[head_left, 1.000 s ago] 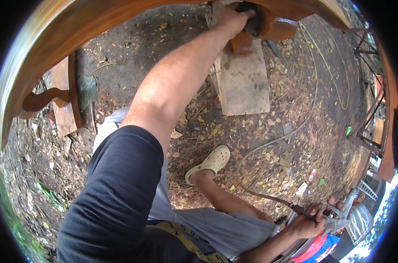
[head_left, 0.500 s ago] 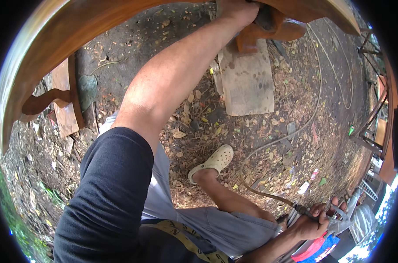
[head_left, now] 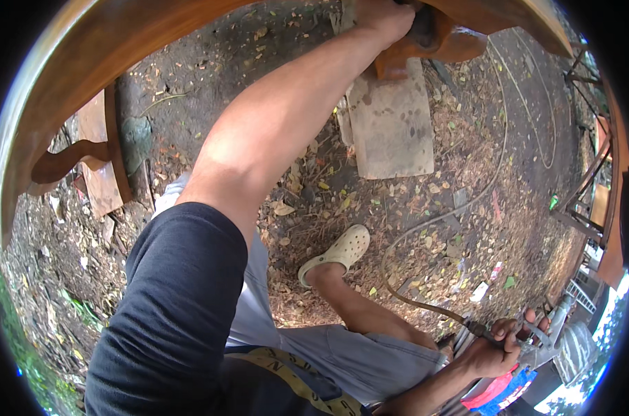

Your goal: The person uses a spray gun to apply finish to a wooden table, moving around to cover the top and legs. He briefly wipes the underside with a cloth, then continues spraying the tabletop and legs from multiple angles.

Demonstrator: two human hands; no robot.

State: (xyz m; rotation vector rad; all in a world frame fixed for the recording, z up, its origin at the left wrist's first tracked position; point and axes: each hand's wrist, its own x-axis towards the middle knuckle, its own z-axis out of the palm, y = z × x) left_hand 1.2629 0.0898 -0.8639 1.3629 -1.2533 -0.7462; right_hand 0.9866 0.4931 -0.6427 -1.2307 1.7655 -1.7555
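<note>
My left arm reaches up and away to a brown, varnished wooden piece of furniture [head_left: 113,45] with a curved edge. At the top rim my left hand [head_left: 384,22] lies against it, next to a dark hollow in the wood; its fingers are mostly hidden. Low on the right, my right hand [head_left: 491,355] is closed around a metal spray gun [head_left: 538,338], with fingers bent at its trigger. A hose [head_left: 432,307] joins the gun's handle. Beside the gun is a rounded, greyish-white streaked container [head_left: 576,352]; how it is attached is unclear.
A stained flat board [head_left: 391,132] lies on leaf-strewn ground beneath the furniture. The hose loops across the ground at right. Another wooden piece [head_left: 99,156] stands at left, and a dark frame [head_left: 585,208] at far right. My foot wears a pale clog [head_left: 346,249].
My left hand has shifted slightly to the right along the wood. The view has moved a little; my right hand keeps its hold on the spray gun.
</note>
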